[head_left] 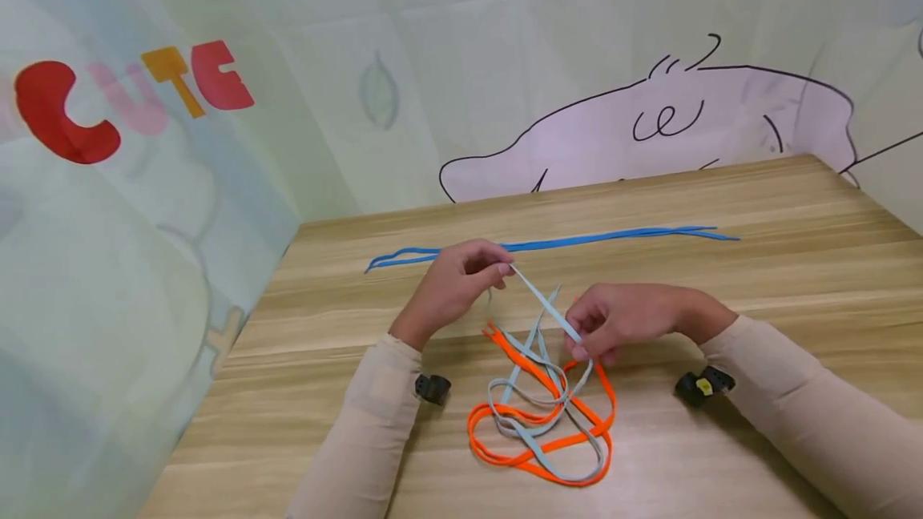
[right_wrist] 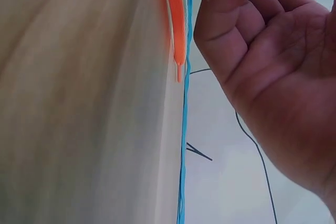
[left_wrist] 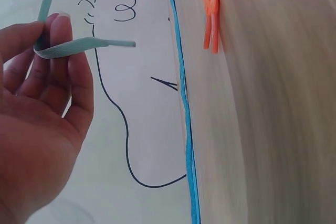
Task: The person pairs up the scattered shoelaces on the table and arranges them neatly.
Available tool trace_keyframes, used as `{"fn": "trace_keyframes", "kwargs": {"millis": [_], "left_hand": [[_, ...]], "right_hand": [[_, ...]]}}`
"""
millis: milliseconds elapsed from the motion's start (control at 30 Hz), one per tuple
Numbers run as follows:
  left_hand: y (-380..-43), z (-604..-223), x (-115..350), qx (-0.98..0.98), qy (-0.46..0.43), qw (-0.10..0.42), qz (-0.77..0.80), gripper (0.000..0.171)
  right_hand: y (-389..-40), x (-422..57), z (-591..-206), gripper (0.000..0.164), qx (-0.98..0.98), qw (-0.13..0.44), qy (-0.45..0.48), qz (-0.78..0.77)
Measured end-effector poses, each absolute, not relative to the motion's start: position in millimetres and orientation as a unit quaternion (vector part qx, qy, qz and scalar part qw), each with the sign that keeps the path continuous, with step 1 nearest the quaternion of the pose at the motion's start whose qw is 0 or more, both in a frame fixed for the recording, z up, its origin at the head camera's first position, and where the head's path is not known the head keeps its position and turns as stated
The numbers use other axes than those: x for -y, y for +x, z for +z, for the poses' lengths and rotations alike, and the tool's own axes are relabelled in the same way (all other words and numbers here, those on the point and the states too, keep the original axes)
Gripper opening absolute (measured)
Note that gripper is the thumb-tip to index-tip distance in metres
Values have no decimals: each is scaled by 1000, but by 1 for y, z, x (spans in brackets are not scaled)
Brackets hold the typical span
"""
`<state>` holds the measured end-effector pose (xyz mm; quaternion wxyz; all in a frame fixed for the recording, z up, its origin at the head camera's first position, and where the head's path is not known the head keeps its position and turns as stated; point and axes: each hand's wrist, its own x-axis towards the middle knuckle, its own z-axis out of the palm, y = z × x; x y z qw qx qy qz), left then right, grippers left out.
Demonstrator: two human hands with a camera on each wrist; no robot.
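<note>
A pale grey-blue shoelace (head_left: 542, 299) runs taut between the two hands above the table. My left hand (head_left: 461, 275) pinches it near one end, and in the left wrist view the short tipped end (left_wrist: 119, 43) sticks out past the fingers. Lower down the same lace, my right hand (head_left: 627, 319) grips it between thumb and fingers; the right wrist view hides those fingertips. Below the hands, the rest of the grey-blue lace lies in loops tangled with an orange shoelace (head_left: 537, 468). The orange lace's tips (left_wrist: 211, 35) show in the left wrist view.
A blue shoelace (head_left: 598, 238), doubled and nearly straight, lies across the back of the wooden table (head_left: 288, 431). Behind the table hangs a printed cloth backdrop (head_left: 433, 102). Black wrist cameras sit at the left cuff (head_left: 433, 389) and the right cuff (head_left: 703, 385).
</note>
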<state>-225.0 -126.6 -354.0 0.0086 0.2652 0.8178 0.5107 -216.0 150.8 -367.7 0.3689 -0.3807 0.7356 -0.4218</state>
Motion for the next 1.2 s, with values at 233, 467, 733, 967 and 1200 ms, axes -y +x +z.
{"fn": "trace_keyframes", "kwargs": {"millis": [233,467,733,967,1200], "left_hand": [[-229,-356,135,-805,248,9,539,14],[-232,-358,138,-805,235,18,544,18],[-231,-361,139,-807,235,27,541,16],[-231,-360,140,-805,224,30,548,18],[-231,-360,142,-799,211,32,562,19]], "right_hand": [[-215,-156,-359,14,-751,347,-388,-406],[-207,-163,-337,15,-756,319,-415,-393],[-188,-163,-311,16,-748,297,-467,-366],[-178,-163,-299,22,-740,270,-508,-348],[-182,-169,-298,13,-713,265,-526,-380]]}}
